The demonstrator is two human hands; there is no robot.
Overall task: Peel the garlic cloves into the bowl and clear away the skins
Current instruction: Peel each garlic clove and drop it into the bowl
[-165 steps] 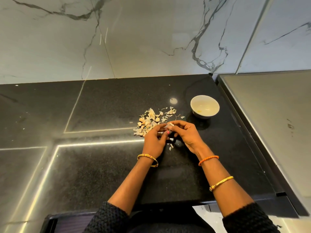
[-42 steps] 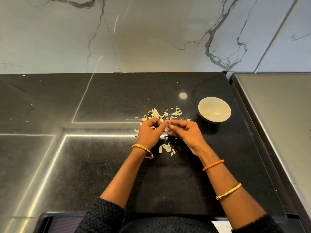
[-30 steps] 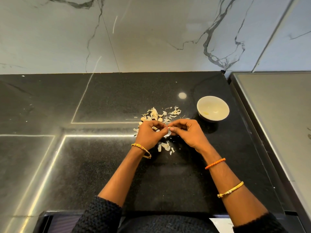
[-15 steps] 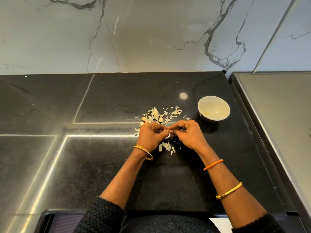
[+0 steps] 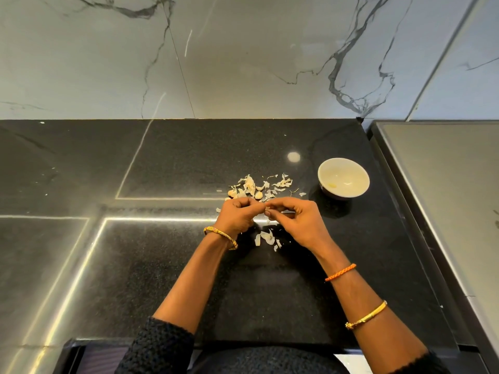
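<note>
**Garlic, clove by clove, on a black counter**

Garlic clove (image 5: 267, 211) sits pinched between the fingertips of both hands above the black stone countertop (image 5: 167, 265), the left hand (image 5: 237, 215) curled round one end and the right hand (image 5: 297, 222) nipping the other; how much skin remains on it is too small to tell. Behind the hands lies a heap of unpeeled cloves and papery skins (image 5: 256, 187), with more loose skins (image 5: 267, 238) just beneath the wrists. The white bowl (image 5: 343, 177), to the right, holds what looks like one peeled clove. A clove is light, firm and probably slick once bare, so a grip at the tip seems best; the skins are brittle and will drift. Open counter lies left and front, while a raised ledge (image 5: 391, 184) bounds the right side near the bowl.
</note>
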